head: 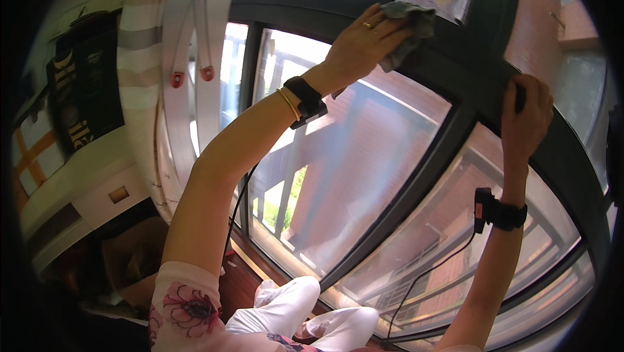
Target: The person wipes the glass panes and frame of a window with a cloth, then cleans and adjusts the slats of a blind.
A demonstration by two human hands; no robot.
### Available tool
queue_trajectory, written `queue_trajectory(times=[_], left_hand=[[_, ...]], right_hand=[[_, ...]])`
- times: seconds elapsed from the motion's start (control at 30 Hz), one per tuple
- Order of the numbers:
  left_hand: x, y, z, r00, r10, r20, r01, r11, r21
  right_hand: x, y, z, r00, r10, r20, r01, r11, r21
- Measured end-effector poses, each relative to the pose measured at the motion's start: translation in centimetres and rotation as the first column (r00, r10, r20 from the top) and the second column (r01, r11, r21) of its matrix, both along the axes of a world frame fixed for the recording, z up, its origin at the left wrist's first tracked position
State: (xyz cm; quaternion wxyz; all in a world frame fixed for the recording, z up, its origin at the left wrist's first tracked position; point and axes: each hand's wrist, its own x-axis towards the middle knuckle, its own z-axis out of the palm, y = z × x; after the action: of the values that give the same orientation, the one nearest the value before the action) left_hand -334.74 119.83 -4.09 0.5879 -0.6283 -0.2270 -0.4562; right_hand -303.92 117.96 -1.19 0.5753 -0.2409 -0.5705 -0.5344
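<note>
My left hand (366, 48) presses a crumpled grey cloth (408, 35) against the dark window frame (438, 54), on the bar between the upper and lower panes. The cloth lies under my fingers and sticks out past their tips. Over at the right, my right hand (529, 113) has its fingers curled around the edge of the dark upright of the frame; no separate object shows in it. Below my left hand is a large glass pane (360, 157) with hazy streaks. Another pane (438, 235) stands behind my right forearm.
Silver metal rails with red fittings (207, 73), perhaps a ladder, stand left beside a striped curtain (140, 35). White furniture (109, 191) and a dark bag bearing writing (85, 88) are farther left. Thin black cables (414, 279) hang from both wrist devices. Outside are railings and brick walls.
</note>
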Motion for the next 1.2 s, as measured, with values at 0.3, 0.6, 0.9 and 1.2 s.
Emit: queue_trajectory(times=[0.3,0.6,0.9,1.2], left_hand=[[-19.4,4.3,-2.8,0.776,0.04,0.63,0.039,0.993,-0.111],[-29.3,7.5,-8.3,0.645,0.134,0.753,0.113,0.957,-0.267],[-11.4,2.7,-18.7,0.898,0.055,0.437,0.14,0.904,-0.403],[-18.0,6.9,-10.4,0.404,0.148,0.902,0.349,0.887,-0.302]], right_hand=[[0.8,0.8,0.1,0.998,-0.063,0.019,0.063,0.998,-0.023],[3.8,3.3,1.0,0.948,-0.3,0.102,0.297,0.954,0.042],[5.3,4.7,0.9,0.933,-0.354,0.06,0.353,0.935,0.032],[4.6,3.5,1.8,0.941,-0.314,0.126,0.311,0.95,0.04]])
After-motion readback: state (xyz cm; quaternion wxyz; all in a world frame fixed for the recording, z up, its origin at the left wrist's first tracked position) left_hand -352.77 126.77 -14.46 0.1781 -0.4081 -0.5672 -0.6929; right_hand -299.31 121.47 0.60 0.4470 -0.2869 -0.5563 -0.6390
